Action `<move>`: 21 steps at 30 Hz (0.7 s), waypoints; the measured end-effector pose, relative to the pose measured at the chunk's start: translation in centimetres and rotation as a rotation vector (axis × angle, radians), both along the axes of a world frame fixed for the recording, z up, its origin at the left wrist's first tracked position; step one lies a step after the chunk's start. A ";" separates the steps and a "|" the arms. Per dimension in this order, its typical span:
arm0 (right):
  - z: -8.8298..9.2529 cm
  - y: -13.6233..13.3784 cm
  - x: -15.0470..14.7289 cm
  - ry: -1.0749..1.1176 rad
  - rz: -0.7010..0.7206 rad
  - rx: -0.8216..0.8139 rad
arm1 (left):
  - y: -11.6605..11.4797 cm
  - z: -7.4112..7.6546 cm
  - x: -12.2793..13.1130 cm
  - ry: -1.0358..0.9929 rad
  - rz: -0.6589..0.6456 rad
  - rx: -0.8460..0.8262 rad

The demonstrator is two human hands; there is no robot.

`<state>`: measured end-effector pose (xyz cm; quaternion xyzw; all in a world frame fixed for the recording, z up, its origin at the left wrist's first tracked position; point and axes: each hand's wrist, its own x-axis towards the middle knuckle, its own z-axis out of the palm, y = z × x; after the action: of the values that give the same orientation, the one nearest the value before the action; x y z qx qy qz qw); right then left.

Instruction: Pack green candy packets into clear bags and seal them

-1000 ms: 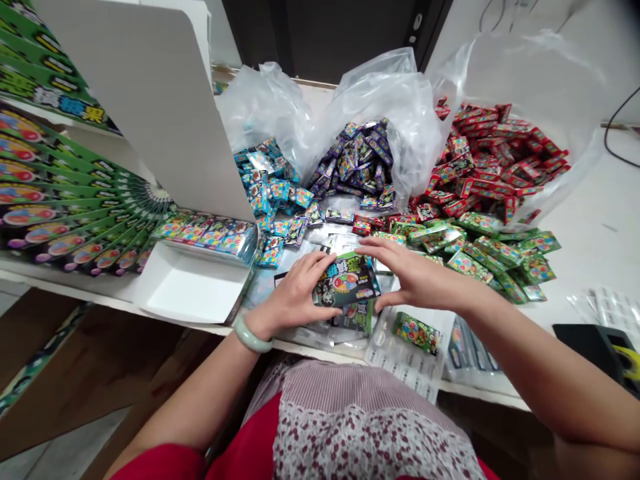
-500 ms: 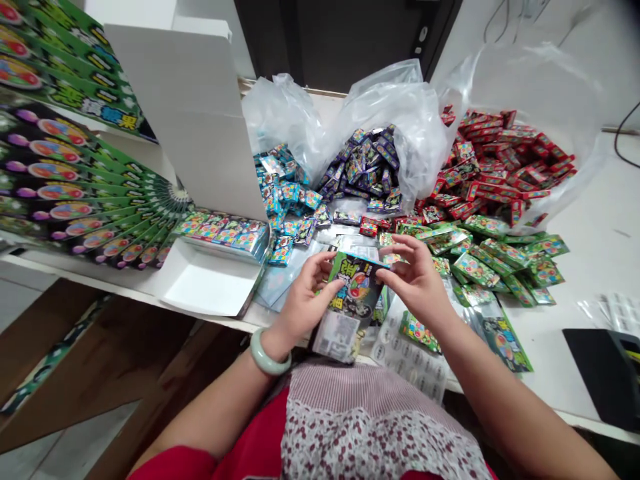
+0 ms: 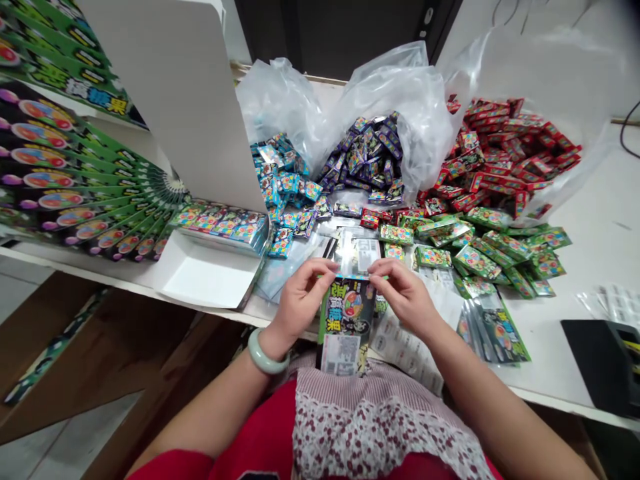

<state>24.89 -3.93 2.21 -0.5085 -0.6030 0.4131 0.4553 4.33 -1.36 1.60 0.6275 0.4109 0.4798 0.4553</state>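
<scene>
A printed black and green candy pouch [image 3: 349, 313] hangs at the table's front edge, its top edge held level between both hands. My left hand [image 3: 303, 293] pinches the pouch's upper left corner; a pale green bangle is on that wrist. On the upper right corner, the fingers of my right hand [image 3: 400, 287] are closed too. Just beyond the fingers lie clear printed bags [image 3: 357, 250] and several small green candy boxes [image 3: 397, 234]. Under my right forearm is a sheet of round clear stickers [image 3: 400, 343].
Plastic bags spill blue boxes [image 3: 285, 180], purple boxes [image 3: 367, 157] and red boxes [image 3: 510, 150] across the back. Left stand an open white carton [image 3: 210, 270] and fanned printed cartons [image 3: 75, 180]. Flat pouches [image 3: 493, 330] and a black holder [image 3: 600, 360] lie right.
The pouch has turned from tilted to upright and come slightly nearer my body. My right hand has moved left and down and closed on its top corner.
</scene>
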 end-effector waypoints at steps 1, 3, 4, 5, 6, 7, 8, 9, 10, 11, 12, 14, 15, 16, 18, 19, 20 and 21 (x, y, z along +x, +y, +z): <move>0.3 0.3 0.1 0.044 -0.004 -0.031 | 0.2 0.2 0.2 -0.054 0.003 -0.025; 0.8 0.6 0.1 0.115 -0.012 -0.093 | 0.4 0.4 0.5 -0.135 -0.008 -0.093; 1.0 0.5 0.1 0.114 -0.004 -0.094 | 0.3 0.5 0.5 -0.144 -0.013 -0.109; 1.2 0.5 0.0 0.092 0.015 -0.075 | 0.3 0.6 0.4 -0.132 -0.023 -0.106; 1.4 0.3 0.0 0.060 0.042 -0.046 | 0.2 0.7 0.3 -0.110 -0.043 -0.089; 1.5 0.2 -0.1 0.031 0.069 -0.018 | 0.1 0.9 0.1 -0.091 -0.062 -0.064; 1.8 0.2 -0.2 0.012 0.088 0.000 | 0.0 1.1 0.0 -0.081 -0.075 -0.040; 2.0 0.2 -0.4 0.007 0.093 -0.002 | 0.0 1.4 -0.1 -0.077 -0.083 -0.027; 2.3 0.3 -0.5 0.014 0.086 -0.029 | 0.1 1.7 -0.1 -0.077 -0.084 -0.027; 2.5 0.4 -0.7 0.030 0.076 -0.079 | 0.2 1.9 0.0 -0.073 -0.076 -0.041; 2.8 0.6 -0.9 0.051 0.070 -0.142 | 0.3 2.2 0.0 -0.064 -0.060 -0.063; 3.3 1.1 -1.3 0.094 0.086 -0.264 | 0.6 2.6 0.2 -0.047 -0.039 -0.107; 3.5 1.3 -1.4 0.104 0.097 -0.295 | 0.7 2.7 0.3 -0.045 -0.034 -0.122; 3.6 1.5 -1.5 0.100 0.103 -0.306 | 0.9 2.8 0.3 -0.045 -0.033 -0.132; 3.8 1.6 -1.7 0.075 0.107 -0.291 | 1.0 2.8 0.1 -0.047 -0.052 -0.137; 3.8 1.6 -1.7 0.065 0.115 -0.277 | 1.1 2.8 0.0 -0.050 -0.072 -0.134; 3.8 1.5 -1.7 0.057 0.131 -0.261 | 1.2 2.8 -0.3 -0.054 -0.102 -0.130; 3.8 1.4 -1.6 0.049 0.157 -0.241 | 1.2 2.8 -0.6 -0.061 -0.143 -0.122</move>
<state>23.26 -2.57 6.00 -0.5006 -0.5756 0.5291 0.3717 3.77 -0.14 4.40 0.6115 0.3793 0.4389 0.5382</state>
